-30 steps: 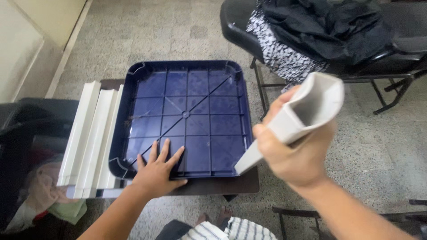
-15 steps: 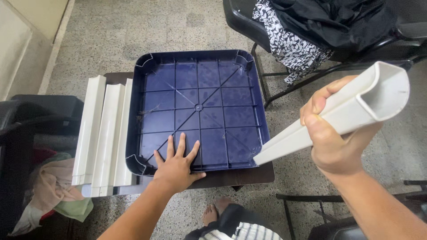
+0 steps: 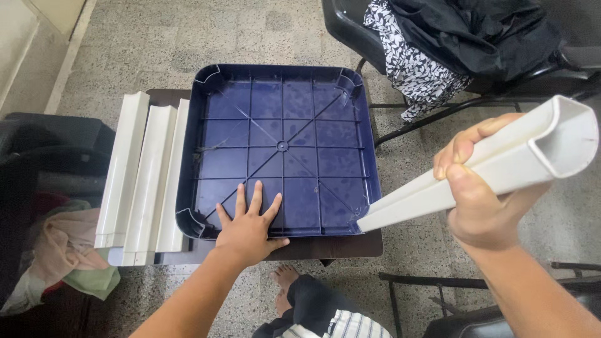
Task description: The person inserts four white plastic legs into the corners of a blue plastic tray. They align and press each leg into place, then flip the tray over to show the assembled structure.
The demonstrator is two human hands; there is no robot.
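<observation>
We press our left hand (image 3: 249,228) flat, fingers spread, inside the empty dark blue square plastic tray (image 3: 282,147) on the surface; our right hand (image 3: 482,188) keeps its grip closed around a white plastic channel piece (image 3: 488,172), raised just right of the tray.

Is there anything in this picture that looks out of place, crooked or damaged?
Nothing looks broken. The blue tray is wider than the small table under it and overhangs. The white pieces beside it also stick out past the table's near edge.
</observation>
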